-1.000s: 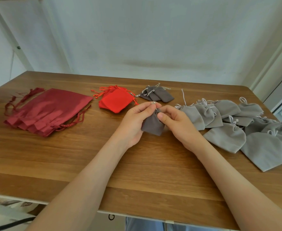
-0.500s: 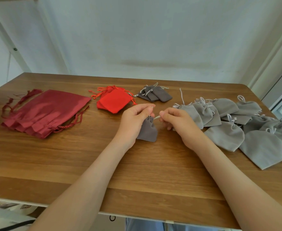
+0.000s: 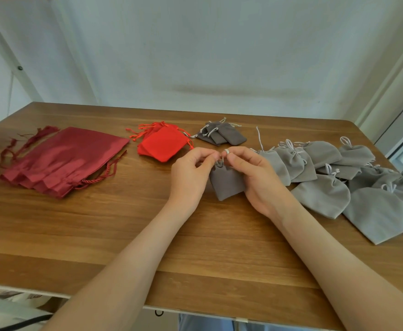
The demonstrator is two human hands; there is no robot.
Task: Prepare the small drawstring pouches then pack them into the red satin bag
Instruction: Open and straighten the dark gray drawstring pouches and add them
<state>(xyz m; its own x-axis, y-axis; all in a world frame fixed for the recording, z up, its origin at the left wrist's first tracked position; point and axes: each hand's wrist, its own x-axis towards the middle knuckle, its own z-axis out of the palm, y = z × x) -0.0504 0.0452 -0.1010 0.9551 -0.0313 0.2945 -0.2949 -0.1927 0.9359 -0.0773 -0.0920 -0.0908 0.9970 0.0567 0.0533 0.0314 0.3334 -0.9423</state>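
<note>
1 head view looks forward and down across the wooden table (image 3: 76, 223) from above its near edge, seemingly close.

A dark grey pouch (image 3: 226, 185) of soft, velvet-like cloth hangs just above the counter (image 3: 100, 223). Its neck is gathered tight and its body tilts slightly. The fingers of the left hand (image 3: 191, 173) and right hand (image 3: 255, 177) pinch its pale cord at the neck.

The dark red satin bags (image 3: 64, 161) lie flat at the far left in a fanned, overlapping stack, with twisted cords trailing at both ends. Near them on the right is a pile of bright red pouches (image 3: 162, 145), their red strings pointing away to the left. Beside it lies a small pile of dark grey pouches (image 3: 222, 136). The light grey pouches (image 3: 322, 194), many and overlapping, spread across the right side with their necks cinched.
</note>
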